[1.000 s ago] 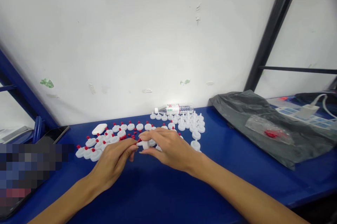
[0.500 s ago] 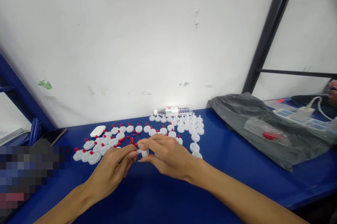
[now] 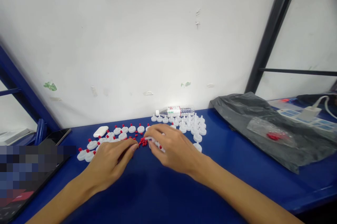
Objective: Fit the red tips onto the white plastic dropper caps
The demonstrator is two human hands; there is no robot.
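My left hand (image 3: 112, 159) rests low over the left part of a loose pile of small red caps (image 3: 143, 142). Its thumb and forefinger come together at the tips, and whatever lies between them is hidden. To the right of the pile, my right hand (image 3: 171, 148) is closed on a white nozzle lid (image 3: 149, 138), whose thin spout points left and whose disc is mostly covered by the fingers. White round lids with red-capped spouts (image 3: 140, 128) stand behind and left of my hands. Lids with bare white spouts (image 3: 198, 137) stand at the right.
A clear plastic bottle (image 3: 175, 111) lies along the wall behind the lids. At the left are a white case (image 3: 100, 131) and a dark, partly pixelated device (image 3: 50, 157). A grey plastic bag (image 3: 265, 139) on the right carries a clear bag with red pieces (image 3: 273, 134).
My hands, earlier together at the lid's spout, have come apart. The left moved slightly left to the red caps; the right moved slightly right with the lid. The view shifted a little.
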